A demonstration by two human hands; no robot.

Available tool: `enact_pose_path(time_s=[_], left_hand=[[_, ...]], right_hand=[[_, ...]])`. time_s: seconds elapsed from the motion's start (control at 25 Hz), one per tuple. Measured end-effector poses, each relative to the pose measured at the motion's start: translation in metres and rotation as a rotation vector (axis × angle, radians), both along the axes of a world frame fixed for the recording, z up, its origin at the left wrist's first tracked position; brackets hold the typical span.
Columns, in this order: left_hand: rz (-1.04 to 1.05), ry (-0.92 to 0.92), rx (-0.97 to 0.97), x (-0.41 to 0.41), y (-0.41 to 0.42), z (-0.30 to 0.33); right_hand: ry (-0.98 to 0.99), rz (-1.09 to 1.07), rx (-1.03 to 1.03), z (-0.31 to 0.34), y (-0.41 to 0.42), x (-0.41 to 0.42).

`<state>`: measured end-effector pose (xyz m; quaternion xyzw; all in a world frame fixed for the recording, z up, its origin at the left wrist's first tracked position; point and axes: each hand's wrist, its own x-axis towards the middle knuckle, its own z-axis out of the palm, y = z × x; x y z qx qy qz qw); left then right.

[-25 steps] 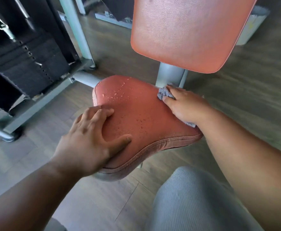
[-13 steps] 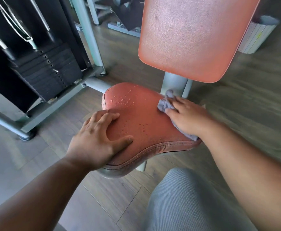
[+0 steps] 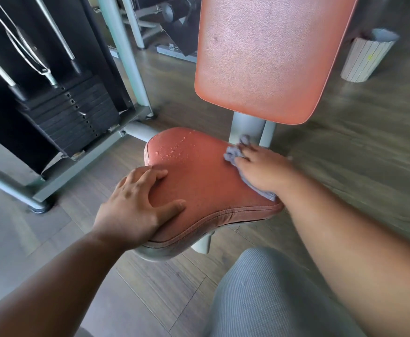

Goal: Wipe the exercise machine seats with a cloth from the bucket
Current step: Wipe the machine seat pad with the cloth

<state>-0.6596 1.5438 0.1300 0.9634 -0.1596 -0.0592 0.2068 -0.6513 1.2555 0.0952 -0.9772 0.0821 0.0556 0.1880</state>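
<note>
Droplets (image 3: 174, 148) of water bead on the far left part of the reddish-orange padded leather seat (image 3: 199, 181) of the exercise machine. The left hand (image 3: 136, 205) lies flat on the seat's near left corner, fingers spread, thumb stretched out across the leather. The right hand (image 3: 264, 170) presses down on a small crumpled grey-blue cloth (image 3: 233, 154) at the seat's far right side, fingers laid over it; the cloth pokes out beyond the fingertips and again under the heel of the palm near the seat's right edge. Just behind the cloth rises the grey metal post (image 3: 247, 127) that carries the tall reddish-orange backrest pad (image 3: 267, 57). To the left stands the black weight stack (image 3: 77, 117) in its grey steel frame (image 3: 126, 52). On the wood-plank floor (image 3: 357, 142) at the far right sits a pale ribbed bucket (image 3: 367, 59), well apart from the seat. A knee in grey ribbed fabric (image 3: 267, 295) fills the near foreground.
</note>
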Motion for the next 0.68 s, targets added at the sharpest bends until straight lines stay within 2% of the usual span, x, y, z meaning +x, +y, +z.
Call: enact_pose_path(time_s=[0.08,0.2,0.28,0.4,0.48,0.56,0.68], left_hand=[[0.012,-0.001,0.005,-0.001,0.001,-0.001],[0.005,-0.005,-0.005,0.000,0.001,-0.002],[0.007,0.000,-0.009,0.000,0.002,-0.002],[0.014,0.001,-0.010,0.002,0.002,-0.002],[0.011,0.001,-0.026,0.001,0.002,-0.003],[0.009,0.000,-0.045,0.002,0.003,-0.003],[-0.001,-0.004,-0.059,0.003,0.004,-0.003]], right_hand=[[-0.037,0.083,-0.073,0.007,0.035,0.006],[-0.132,0.224,-0.026,0.006,0.054,-0.047],[-0.172,0.202,-0.053,0.002,0.033,-0.065],[-0.054,0.074,-0.044,-0.003,-0.001,-0.019],[-0.002,0.037,-0.054,0.003,0.014,0.007],[-0.056,0.100,-0.107,0.010,0.043,0.005],[-0.167,0.219,-0.066,0.006,0.058,-0.053]])
